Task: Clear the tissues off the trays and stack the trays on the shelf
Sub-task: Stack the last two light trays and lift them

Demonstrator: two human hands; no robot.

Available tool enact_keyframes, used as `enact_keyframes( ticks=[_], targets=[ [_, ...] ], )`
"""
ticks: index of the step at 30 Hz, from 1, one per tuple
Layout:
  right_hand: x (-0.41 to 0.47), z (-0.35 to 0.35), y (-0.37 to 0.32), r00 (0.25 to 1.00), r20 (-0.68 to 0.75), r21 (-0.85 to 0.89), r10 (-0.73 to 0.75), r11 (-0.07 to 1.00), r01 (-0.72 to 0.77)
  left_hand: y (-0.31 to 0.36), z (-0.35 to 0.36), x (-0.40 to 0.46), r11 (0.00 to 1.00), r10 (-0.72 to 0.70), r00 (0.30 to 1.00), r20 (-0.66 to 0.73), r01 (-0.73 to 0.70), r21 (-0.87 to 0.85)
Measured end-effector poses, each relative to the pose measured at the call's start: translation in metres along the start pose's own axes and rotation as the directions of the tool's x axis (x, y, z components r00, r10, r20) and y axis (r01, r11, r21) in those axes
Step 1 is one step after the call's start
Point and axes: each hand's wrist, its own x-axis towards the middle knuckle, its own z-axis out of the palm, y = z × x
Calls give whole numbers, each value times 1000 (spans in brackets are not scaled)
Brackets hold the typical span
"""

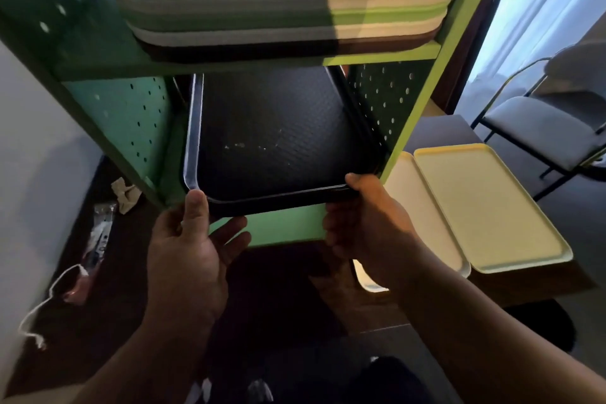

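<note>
Your left hand (193, 239) pinches the near left corner of the black tray (275, 138), and your right hand (364, 223) grips its near right corner. The tray is flat, stiff and probably light, so holding both front corners keeps it level. It looks dark and bumpy, with no tissue on it. It sits partway inside the lower green shelf (128, 121), under a pile of trays (278, 6)

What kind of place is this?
Probably a canteen or café tray-return corner: a green shelf stacked with serving trays, more trays on the table, and a chair nearby.
</note>
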Motion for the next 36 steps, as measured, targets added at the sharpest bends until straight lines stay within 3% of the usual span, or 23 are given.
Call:
enact_keyframes(
  ticks=[4, 6, 10, 13, 18, 23, 29, 33, 35, 36],
  targets=[
    [3, -7, -5, 989, 144, 8, 45, 999, -47, -4, 4, 4, 999, 33, 998, -53, -32, 23],
    [7, -17, -12, 966, 239, -74, 101, 994, -85, -6, 11, 0, 998, 45, 996, -76, -42, 38],
    [7, -50, -23, 868, 444, -255, 222, 960, -116, -18, 40, -19, 993, 51, 953, -299, -79, -84],
    [5, -86, -26, 828, 498, -340, 258, 936, -87, -42, 74, -47, 991, 1, 938, -346, -48, -125],
    [30, -150, -30, 885, 368, -330, 286, 930, -163, -94, 140, -93, 995, -41, 977, -207, 20, -103],
    [74, -216, -22, 946, 206, -250, 250, 948, -196, -147, 203, -108, 991, -89, 995, -43, 93, 92],
    [105, -291, -7, 971, -9, -189, 239, 953, -236, -201, 263, -95, 933, -250, 964, 96, 213, 289],
    [119, -339, 6, 958, -120, -222, 260, 933, -282, -246, 285, -76, 755, -421, 903, 87, 296, 585],
    [129, -356, 18, 948, -150, -266, 280, 912, -312, -274, 284, -70, 596, -503, 859, 95, 265, 758],
    [136, -363, 27, 945, -159, -296, 286, 899, -322, -288, 281, -70, 480, -540, 832, 128, 179, 859]
  ],
)
